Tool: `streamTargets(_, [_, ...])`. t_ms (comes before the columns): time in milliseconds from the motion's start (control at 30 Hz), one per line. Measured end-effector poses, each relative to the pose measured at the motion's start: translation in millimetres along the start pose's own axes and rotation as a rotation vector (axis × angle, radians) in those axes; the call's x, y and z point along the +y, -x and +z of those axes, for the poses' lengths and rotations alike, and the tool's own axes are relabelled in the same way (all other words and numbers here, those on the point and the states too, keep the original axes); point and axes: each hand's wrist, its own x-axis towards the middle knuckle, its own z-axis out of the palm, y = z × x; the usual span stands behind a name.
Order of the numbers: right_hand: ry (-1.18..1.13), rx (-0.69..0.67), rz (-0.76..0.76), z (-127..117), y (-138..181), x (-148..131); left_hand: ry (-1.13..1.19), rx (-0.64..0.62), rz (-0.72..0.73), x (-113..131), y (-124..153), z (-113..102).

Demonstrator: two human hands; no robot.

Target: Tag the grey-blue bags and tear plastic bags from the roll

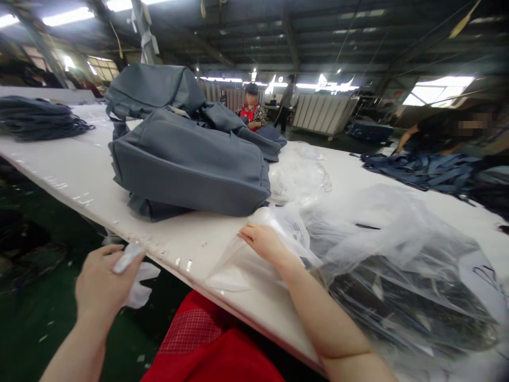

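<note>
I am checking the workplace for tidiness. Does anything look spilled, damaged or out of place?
Small white scraps lie scattered along the near edge of the table and on the floor. The grey bags lie in a slumped heap. No damage shows.

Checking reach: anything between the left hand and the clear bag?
Nothing visible. The left hand, clutching a white wad, is off the table edge; only tabletop lies before the clear bag, under the right hand.

One white table (59, 159) before you: at least two grey bags (186, 164), two strap piles (35, 118), three other people (251, 109), plus your left hand (104, 281) and right hand (264, 243).
</note>
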Motion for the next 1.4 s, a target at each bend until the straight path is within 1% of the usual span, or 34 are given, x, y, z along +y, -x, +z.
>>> streamTargets(33, [-0.001,-0.021,0.012,1,0,-1,0.055,0.008,0.116,22,0,4])
streamTargets(67, [0.001,-0.034,0.018,1,1,-2,0.124,-0.035,0.211,43,0,8])
streamTargets(100, [0.009,-0.041,0.017,1,1,-3,0.201,-0.115,0.279,62,1,13])
streamTargets(133, [0.018,-0.047,0.011,1,1,-4,0.271,-0.229,0.306,79,2,18])
streamTargets(167, [0.027,-0.052,0.004,1,1,-4,0.326,-0.336,0.301,95,3,24])
streamTargets(200, [0.036,-0.056,-0.006,2,2,-5,0.369,-0.417,0.280,109,5,30])
streamTargets(233, [0.043,-0.059,-0.018,3,2,-5,0.402,-0.467,0.262,122,7,37])
streamTargets(300, [0.052,-0.056,-0.044,6,3,-7,0.442,-0.508,0.255,146,12,53])
streamTargets(367, [0.042,-0.051,-0.073,9,2,-8,0.463,-0.539,0.282,164,17,69])
streamTargets(467, [-0.015,-0.065,-0.098,10,2,-8,0.463,-0.598,0.314,178,21,91])
streamTargets(567, [-0.098,-0.035,-0.096,7,4,-3,0.447,-0.573,0.293,174,17,104])
streamTargets(667, [-0.043,0.030,-0.063,5,9,8,0.441,-0.479,0.201,156,9,103])
streamTargets(700, [0.008,0.017,-0.025,5,11,13,0.443,-0.453,0.164,149,7,100])
streamTargets(800, [0.148,-0.097,0.139,8,15,28,0.460,-0.406,0.078,126,7,86])
streamTargets(867, [0.187,-0.146,0.245,6,17,35,0.489,-0.377,0.048,110,12,76])
streamTargets(933, [0.202,-0.160,0.364,-2,20,38,0.521,-0.323,0.009,94,19,66])
streamTargets(967, [0.229,-0.136,0.435,-8,20,36,0.532,-0.293,-0.023,86,22,62])
streamTargets(1000, [0.273,-0.080,0.505,-15,21,33,0.540,-0.269,-0.064,79,25,58])
streamTargets(1033, [0.323,0.003,0.551,-20,20,28,0.551,-0.255,-0.108,72,27,54])
streamTargets(1067, [0.356,0.100,0.554,-24,19,22,0.564,-0.250,-0.147,67,29,50])
streamTargets(1100, [0.354,0.193,0.513,-25,17,14,0.575,-0.261,-0.170,63,31,47])
streamTargets(1133, [0.308,0.264,0.433,-23,14,5,0.582,-0.283,-0.176,61,32,43])
streamTargets(1167, [0.227,0.295,0.328,-17,11,-3,0.584,-0.309,-0.166,59,34,41])
streamTargets(1200, [0.136,0.288,0.221,-7,8,-9,0.580,-0.333,-0.147,58,35,38])
streamTargets(1233, [0.058,0.254,0.132,7,4,-14,0.570,-0.349,-0.128,58,37,36])
streamTargets(1267, [0.006,0.207,0.074,22,2,-15,0.555,-0.358,-0.111,57,38,34])
streamTargets(1333, [-0.036,0.093,0.020,53,-1,-10,0.506,-0.338,-0.095,54,42,32])
streamTargets(1400, [-0.049,-0.019,-0.007,78,-2,2,0.433,-0.290,-0.079,48,47,31])
